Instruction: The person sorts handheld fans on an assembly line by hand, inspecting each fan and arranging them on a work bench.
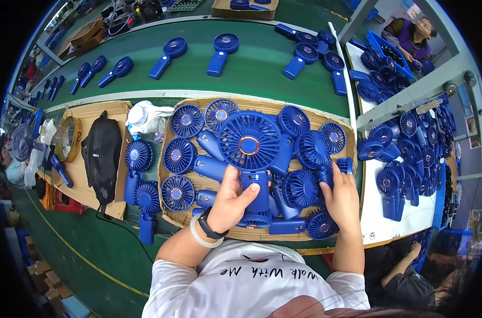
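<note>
My left hand (231, 200) is closed round the handle of a blue handheld fan (250, 144), raised above the others with its round grille facing up and an orange ring at its centre. The thumb lies along the front of the handle, beside a small display. My right hand (342, 200) has its fingers round the handle of a second blue fan (311, 150), whose head tilts over the pile. Beneath both hands, a shallow cardboard tray (169, 216) holds several more blue fans, some in a column along its left side, others lying across each other.
Two blue fans (139, 155) lie left of the tray, below a white plastic bag (147, 117). Further left are a black pouch (104, 159) and a tape roll (67, 139) on cardboard. Fans lie spaced along a green conveyor belt (267, 79). A white table (371, 212) at right carries piled fans; co-workers sit beyond.
</note>
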A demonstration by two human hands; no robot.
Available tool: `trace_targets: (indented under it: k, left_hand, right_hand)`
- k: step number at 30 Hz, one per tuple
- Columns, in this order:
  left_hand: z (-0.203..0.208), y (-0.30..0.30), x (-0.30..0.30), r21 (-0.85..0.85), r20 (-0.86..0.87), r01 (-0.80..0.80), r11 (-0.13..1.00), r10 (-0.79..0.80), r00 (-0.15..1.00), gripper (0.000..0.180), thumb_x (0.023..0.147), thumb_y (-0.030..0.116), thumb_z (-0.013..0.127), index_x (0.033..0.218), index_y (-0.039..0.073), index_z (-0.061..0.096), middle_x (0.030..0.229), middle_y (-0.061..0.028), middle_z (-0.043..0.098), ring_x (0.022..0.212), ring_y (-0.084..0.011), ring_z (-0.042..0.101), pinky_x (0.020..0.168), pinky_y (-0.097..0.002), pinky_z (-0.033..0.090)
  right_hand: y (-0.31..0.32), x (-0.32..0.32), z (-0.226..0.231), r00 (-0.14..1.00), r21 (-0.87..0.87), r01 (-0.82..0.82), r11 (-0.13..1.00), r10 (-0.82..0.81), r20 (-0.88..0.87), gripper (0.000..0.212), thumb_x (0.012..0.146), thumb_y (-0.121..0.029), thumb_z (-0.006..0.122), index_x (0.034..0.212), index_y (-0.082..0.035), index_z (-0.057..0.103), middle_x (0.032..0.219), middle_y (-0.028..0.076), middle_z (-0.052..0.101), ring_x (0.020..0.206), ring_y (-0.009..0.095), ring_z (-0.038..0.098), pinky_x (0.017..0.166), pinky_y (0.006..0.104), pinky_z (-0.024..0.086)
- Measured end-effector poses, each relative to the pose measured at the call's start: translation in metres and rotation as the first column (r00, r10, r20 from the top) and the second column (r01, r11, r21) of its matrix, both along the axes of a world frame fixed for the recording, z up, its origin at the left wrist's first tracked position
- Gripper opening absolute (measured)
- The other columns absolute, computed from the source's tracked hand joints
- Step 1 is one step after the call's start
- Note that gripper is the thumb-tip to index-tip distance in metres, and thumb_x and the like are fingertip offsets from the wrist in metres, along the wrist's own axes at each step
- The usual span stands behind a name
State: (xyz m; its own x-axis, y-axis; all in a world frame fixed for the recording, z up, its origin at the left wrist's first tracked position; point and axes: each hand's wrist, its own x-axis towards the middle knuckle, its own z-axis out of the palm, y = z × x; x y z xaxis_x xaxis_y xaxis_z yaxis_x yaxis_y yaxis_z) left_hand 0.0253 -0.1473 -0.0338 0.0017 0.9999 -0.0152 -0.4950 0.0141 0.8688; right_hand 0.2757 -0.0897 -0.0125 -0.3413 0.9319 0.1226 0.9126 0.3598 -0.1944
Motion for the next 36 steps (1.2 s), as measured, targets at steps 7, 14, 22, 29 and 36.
trace_targets:
  k: [7,14,22,29,36]
  left_hand:
    - [0.004,0.007,-0.002,-0.009,0.004,0.008,1.000,-0.008,1.000,0.046,0.087,0.010,0.054,0.127,0.006,0.031,0.115,-0.0153,0.053,0.097,-0.0215,0.058,0.086,-0.0354,0.047]
    - [0.014,0.019,-0.012,0.017,0.015,-0.001,1.000,0.000,1.000,0.047,0.087,0.008,0.054,0.128,0.007,0.031,0.116,-0.0147,0.053,0.099,-0.0214,0.058,0.085,-0.0350,0.048]
    - [0.018,0.032,-0.029,0.069,-0.024,-0.001,0.998,0.003,1.000,0.048,0.086,0.009,0.056,0.127,0.006,0.032,0.114,-0.0139,0.054,0.099,-0.0210,0.057,0.086,-0.0349,0.047]
    - [0.016,0.048,-0.035,0.106,0.002,-0.041,0.994,0.041,0.999,0.049,0.085,0.009,0.058,0.128,0.006,0.033,0.115,-0.0135,0.053,0.101,-0.0223,0.057,0.088,-0.0370,0.047]
    - [0.014,0.057,-0.034,0.066,0.038,-0.077,0.995,0.074,0.997,0.048,0.084,0.003,0.057,0.126,0.006,0.034,0.117,-0.0136,0.051,0.103,-0.0224,0.056,0.089,-0.0361,0.046]
  right_hand:
    - [0.002,0.006,0.000,-0.128,-0.411,-0.567,0.714,-0.570,-0.812,0.043,0.094,-0.028,0.041,0.123,0.004,0.041,0.099,0.019,0.057,0.087,0.027,0.060,0.073,0.0365,0.053]
    - [0.023,-0.004,0.002,-0.276,-0.265,-0.734,0.625,-0.632,-0.725,0.057,0.094,-0.047,0.028,0.112,0.005,0.046,0.097,0.022,0.054,0.067,0.024,0.057,0.049,0.0317,0.052]
    - [0.042,-0.033,0.022,-0.119,-0.322,-0.733,0.599,-0.579,-0.806,0.052,0.082,-0.019,0.065,0.122,-0.001,0.036,0.101,0.020,0.057,0.089,0.031,0.062,0.074,0.0463,0.054]
    - [0.067,-0.059,0.031,0.127,-0.397,-0.664,0.633,-0.428,-0.895,0.049,0.081,-0.014,0.066,0.121,-0.002,0.040,0.109,0.017,0.057,0.097,0.029,0.060,0.084,0.0425,0.049]
    - [0.083,-0.074,0.026,0.254,-0.386,-0.545,0.744,-0.292,-0.922,0.048,0.079,0.003,0.054,0.125,0.001,0.041,0.111,0.012,0.058,0.097,0.020,0.060,0.088,0.0335,0.046]
